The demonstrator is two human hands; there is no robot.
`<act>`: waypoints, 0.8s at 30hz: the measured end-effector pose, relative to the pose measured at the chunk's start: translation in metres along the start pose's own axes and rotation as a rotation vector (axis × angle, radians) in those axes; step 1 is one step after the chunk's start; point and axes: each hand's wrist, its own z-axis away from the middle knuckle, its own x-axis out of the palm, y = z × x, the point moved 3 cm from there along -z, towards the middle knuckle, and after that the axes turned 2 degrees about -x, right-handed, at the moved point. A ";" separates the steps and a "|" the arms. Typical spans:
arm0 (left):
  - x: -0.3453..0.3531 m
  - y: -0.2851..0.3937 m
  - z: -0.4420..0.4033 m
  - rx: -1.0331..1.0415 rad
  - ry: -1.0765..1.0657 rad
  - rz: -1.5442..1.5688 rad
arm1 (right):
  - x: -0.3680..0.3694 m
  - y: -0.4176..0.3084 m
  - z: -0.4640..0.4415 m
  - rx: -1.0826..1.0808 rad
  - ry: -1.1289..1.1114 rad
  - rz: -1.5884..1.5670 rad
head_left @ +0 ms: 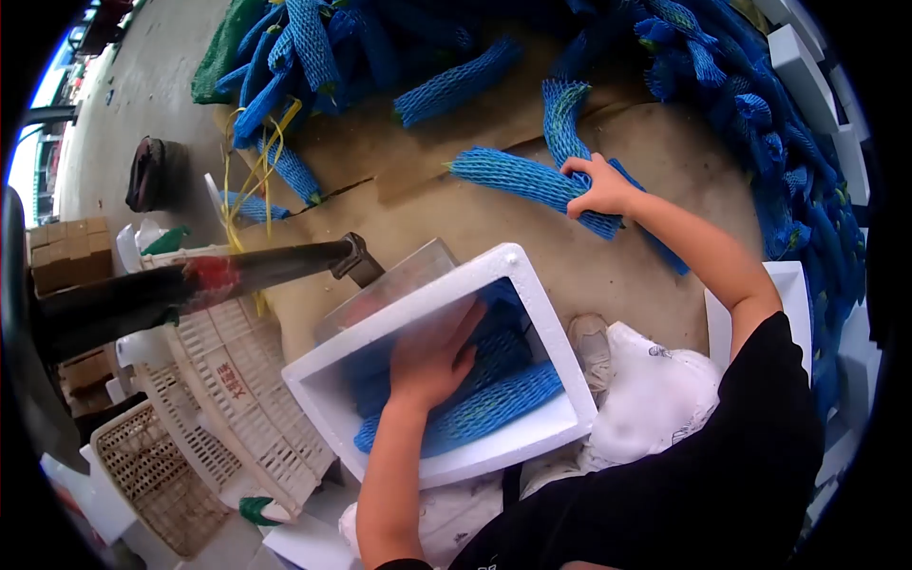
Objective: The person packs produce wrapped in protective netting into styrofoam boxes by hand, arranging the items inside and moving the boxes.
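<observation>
Blue net-sleeved pieces (503, 404) lie in a white foam box (442, 475) in front of me. Inside the box, my left hand (432, 361) rests over them with its fingers spread. Beyond the box on the right, my right hand (600, 188) has thumb and fingers around the end of a blue net-sleeved piece (508, 176). Another sleeved piece (565, 119) touches that hand from above, and one more (655, 223) lies partly under my right wrist. What each sleeve holds is mostly hidden.
Heaps of blue sleeved pieces (370, 47) lie at the top and along the right (779, 142). A dark metal arm (275, 266) reaches in from the left above plastic baskets (237, 380). More foam boxes (793, 275) stand at the right. Yellow straps (256, 180) hang at upper left.
</observation>
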 end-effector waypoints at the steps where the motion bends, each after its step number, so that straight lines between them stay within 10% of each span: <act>1: -0.003 0.003 -0.001 0.006 0.030 -0.117 | -0.004 0.007 0.028 -0.087 -0.023 -0.105; 5: -0.050 0.019 0.012 0.159 0.043 0.001 | -0.032 -0.013 0.122 -0.308 0.081 -0.246; 9: -0.158 0.068 0.066 0.204 0.797 -0.455 | -0.057 -0.093 0.182 -0.731 0.265 0.076; 15: -0.090 0.030 0.107 -0.190 -0.025 0.192 | -0.003 -0.202 0.193 -1.188 -0.311 -0.110; 20: -0.053 0.040 0.139 -0.205 0.267 -0.194 | 0.034 -0.213 0.167 -1.209 -0.567 -0.644; 22: -0.051 0.043 0.143 -0.235 0.213 -0.101 | 0.046 -0.197 0.155 -0.996 -0.820 -0.566; 24: -0.053 0.054 0.149 -0.264 0.221 -0.073 | 0.042 -0.188 0.145 -1.024 -0.529 0.099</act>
